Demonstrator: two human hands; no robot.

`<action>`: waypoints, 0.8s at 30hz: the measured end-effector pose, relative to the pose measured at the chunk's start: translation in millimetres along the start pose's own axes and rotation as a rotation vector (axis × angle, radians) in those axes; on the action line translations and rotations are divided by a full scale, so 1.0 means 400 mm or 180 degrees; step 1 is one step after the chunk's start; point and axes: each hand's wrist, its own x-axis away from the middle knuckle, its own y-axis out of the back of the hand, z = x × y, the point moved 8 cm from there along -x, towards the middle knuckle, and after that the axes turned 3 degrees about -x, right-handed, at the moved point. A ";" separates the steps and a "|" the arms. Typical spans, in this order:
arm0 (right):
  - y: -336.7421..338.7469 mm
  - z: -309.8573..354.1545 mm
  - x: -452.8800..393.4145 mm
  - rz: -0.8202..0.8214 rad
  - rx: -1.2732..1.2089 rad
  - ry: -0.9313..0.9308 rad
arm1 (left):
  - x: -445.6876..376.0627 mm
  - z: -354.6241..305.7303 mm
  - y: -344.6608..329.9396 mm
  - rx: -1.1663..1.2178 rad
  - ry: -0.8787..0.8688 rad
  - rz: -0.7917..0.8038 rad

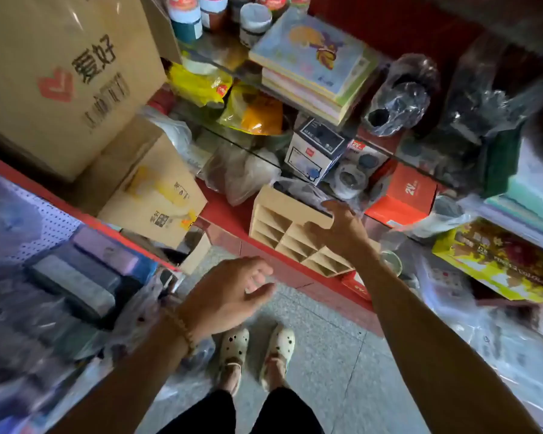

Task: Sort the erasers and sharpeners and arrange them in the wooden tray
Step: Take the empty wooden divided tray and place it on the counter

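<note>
Right hand (342, 228) reaches forward with fingers spread, its grip resting on the far right edge of the pale wooden tray with slanted compartments (282, 233); whether the fingers curl round the edge cannot be told. Left hand (229, 296) hangs lower, over the grey floor (326, 355), grip relaxed and holding nothing. The tray sits on a red shelf (232, 214), between a brown cardboard box (157, 202) and an orange carton (405, 195). Erasers and sharpeners cannot be made out.
</note>
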 end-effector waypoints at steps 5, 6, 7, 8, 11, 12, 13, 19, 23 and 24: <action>-0.104 -0.055 -0.101 0.0609 0.0672 0.0042 | -0.019 0.051 -0.041 0.0067 0.0330 -0.0079; -0.119 -0.067 -0.111 0.0661 0.0777 0.0030 | -0.016 0.052 -0.049 0.0076 0.0381 -0.0072; -0.127 -0.080 -0.124 0.0638 0.0820 0.0059 | -0.016 0.056 -0.056 0.0083 0.0420 -0.0074; -0.125 -0.082 -0.132 0.0584 0.0837 0.0091 | -0.015 0.059 -0.058 0.0095 0.0470 -0.0064; -0.120 -0.096 -0.152 0.0527 0.0826 0.0084 | -0.017 0.058 -0.067 0.0131 0.0518 -0.0053; -0.121 -0.098 -0.147 0.0542 0.0860 0.0093 | -0.016 0.053 -0.070 0.0157 0.0521 -0.0035; -0.120 -0.100 -0.138 0.0533 0.0873 0.0115 | -0.015 0.049 -0.070 0.0176 0.0511 -0.0039; -0.069 -0.093 -0.034 0.0334 0.0416 0.0065 | 0.003 0.015 -0.037 0.0146 0.0311 -0.0136; -0.013 -0.073 0.083 0.0051 0.0240 -0.0072 | 0.008 0.006 -0.023 0.0150 0.0195 0.0008; 0.002 -0.067 0.118 -0.0009 0.0196 -0.0135 | 0.011 0.001 -0.020 0.0135 0.0158 0.0055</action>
